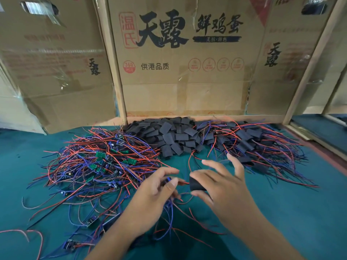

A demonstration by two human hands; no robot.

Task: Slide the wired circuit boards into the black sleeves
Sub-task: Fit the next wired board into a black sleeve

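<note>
While both hands work over the desk (pixel 281 212):
Left hand (pixel 155 196): grip pinching wired board (pixel 169 180).
Right hand (pixel 223 186): grip pinching black sleeve (pixel 196 183), outer fingers spread.

Makeshift assembly workshop: green-covered bench (pixel 281 212) walled by taped egg cartons (pixel 187 72), heaped with wired boards (pixel 105 162) and black sleeves (pixel 169 136).
</note>
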